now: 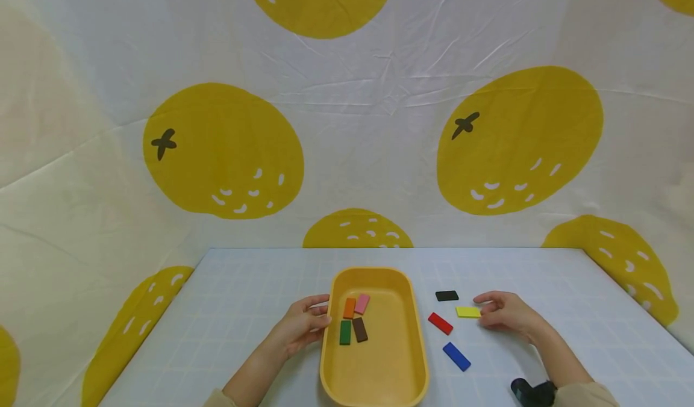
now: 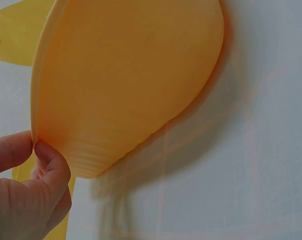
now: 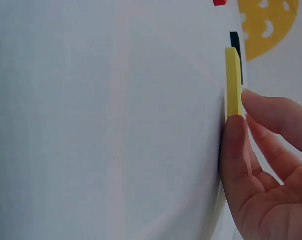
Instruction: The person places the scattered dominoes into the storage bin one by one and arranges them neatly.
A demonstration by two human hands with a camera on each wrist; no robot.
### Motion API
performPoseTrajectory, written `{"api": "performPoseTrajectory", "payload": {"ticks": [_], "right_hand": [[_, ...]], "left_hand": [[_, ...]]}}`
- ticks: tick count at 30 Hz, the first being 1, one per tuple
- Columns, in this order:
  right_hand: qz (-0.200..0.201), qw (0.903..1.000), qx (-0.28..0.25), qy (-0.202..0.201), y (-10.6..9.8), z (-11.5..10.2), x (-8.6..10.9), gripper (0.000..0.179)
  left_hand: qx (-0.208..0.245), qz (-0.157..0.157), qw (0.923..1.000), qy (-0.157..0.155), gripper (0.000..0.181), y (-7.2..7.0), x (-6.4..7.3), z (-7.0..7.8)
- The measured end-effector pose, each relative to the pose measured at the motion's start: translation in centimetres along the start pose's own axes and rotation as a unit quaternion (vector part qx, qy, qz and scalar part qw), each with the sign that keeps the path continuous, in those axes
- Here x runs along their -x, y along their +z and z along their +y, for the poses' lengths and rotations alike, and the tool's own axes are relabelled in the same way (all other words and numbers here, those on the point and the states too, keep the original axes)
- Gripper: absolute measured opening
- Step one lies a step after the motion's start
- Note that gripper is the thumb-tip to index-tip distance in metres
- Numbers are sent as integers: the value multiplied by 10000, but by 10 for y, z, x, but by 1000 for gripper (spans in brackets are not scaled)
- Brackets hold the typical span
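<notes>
My left hand (image 1: 301, 324) pinches the left rim of a yellow-orange tray (image 1: 379, 375) between thumb and fingers; the left wrist view shows the tray's outer wall beside that grip. Inside the tray lie an orange block (image 1: 349, 307), a pink block (image 1: 362, 303), a green block (image 1: 344, 333) and a brown block (image 1: 360, 330). My right hand (image 1: 508, 314) is at the right end of a flat yellow block (image 1: 467, 312) on the table. In the right wrist view, the thumb (image 3: 234, 134) overlaps the block's near end and the index fingertip is beside it, with a gap between them.
Right of the tray, a black block (image 1: 447, 295), a red block (image 1: 440, 323) and a blue block (image 1: 456, 356) lie on the pale checked table (image 1: 260, 268). A black object (image 1: 532, 392) is by the right wrist. Fruit-printed cloth (image 1: 358, 154) hangs behind the table.
</notes>
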State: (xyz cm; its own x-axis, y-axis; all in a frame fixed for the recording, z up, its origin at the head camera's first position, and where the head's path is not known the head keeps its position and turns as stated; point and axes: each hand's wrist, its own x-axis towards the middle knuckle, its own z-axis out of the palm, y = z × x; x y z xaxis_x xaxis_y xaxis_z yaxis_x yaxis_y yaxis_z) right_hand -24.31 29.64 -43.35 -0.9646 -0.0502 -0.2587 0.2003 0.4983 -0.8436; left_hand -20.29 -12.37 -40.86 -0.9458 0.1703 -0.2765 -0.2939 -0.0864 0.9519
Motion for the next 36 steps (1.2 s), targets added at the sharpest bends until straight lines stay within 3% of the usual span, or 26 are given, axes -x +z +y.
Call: {"api": "performPoseTrajectory", "payload": {"ticks": [7,14,19,36], "right_hand": [[435,9961,773,15,10,-6,-2,38],[258,9942,1029,-164,11,-13,0,24],[117,9948,997,-147,9,-17,2,26],[-286,9994,172,-30,5,-31,-1,34]], "left_hand": [[30,15,10000,14,53,0,1,0],[36,18,10000,-34,53,1,-1,1],[52,13,10000,-14,52,2,0,2],[17,65,10000,-46,52,1,0,1]]}}
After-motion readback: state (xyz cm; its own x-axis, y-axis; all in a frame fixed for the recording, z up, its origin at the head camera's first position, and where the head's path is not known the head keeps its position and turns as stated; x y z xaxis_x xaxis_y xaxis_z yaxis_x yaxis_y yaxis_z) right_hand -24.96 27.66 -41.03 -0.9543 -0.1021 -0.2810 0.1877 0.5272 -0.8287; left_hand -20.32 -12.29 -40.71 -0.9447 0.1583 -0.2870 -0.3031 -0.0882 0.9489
